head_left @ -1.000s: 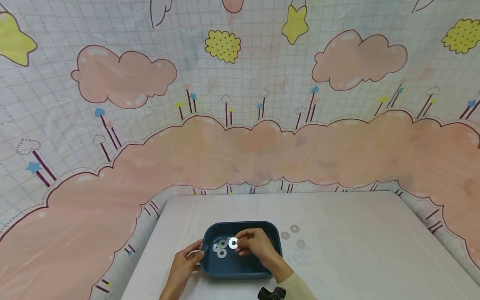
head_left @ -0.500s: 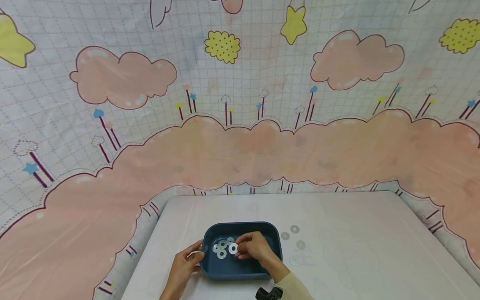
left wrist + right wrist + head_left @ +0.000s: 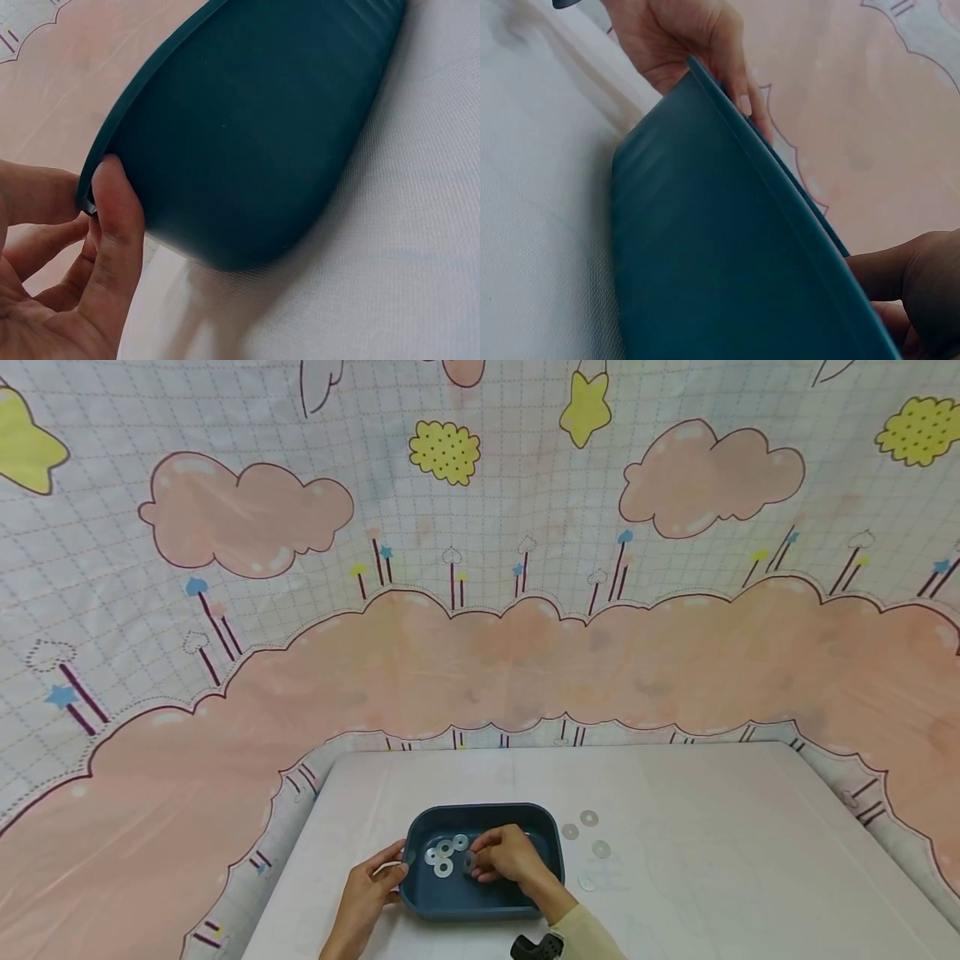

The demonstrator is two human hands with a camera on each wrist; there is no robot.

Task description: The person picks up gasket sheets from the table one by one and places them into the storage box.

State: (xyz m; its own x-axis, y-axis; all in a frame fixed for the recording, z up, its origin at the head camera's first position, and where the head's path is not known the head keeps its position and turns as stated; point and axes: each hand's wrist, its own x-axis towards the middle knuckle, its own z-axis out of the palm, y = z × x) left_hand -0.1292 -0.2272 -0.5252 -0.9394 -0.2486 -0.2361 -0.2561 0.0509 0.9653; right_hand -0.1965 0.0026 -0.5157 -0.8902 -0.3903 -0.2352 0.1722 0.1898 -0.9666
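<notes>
A dark teal tray [image 3: 480, 907] stands on the white-covered table. My left hand [image 3: 366, 887] grips its left rim; in the left wrist view the thumb [image 3: 120, 217] presses the outer wall with the fingers over the edge. Inside the tray, my right hand [image 3: 510, 856] pinches a flat metal washer [image 3: 468, 867], which looks tilted and darker than the others. Several silver washers [image 3: 438, 869] lie in a loose cluster left of it on the tray floor. In the right wrist view the tray wall [image 3: 705, 225] hides most of my right hand [image 3: 930, 285].
Right of the tray, several more washers [image 3: 601, 849] lie apart on the white table cover [image 3: 720, 860]. A cloth backdrop [image 3: 480, 668] with clouds and stars rises behind the table. A black wrist device [image 3: 537, 947] shows at the right sleeve [image 3: 588, 935].
My right hand has come slightly down and nearer with its washer, which has turned from bright and face-on to dark. One washer behind it is now more visible. The left hand stays.
</notes>
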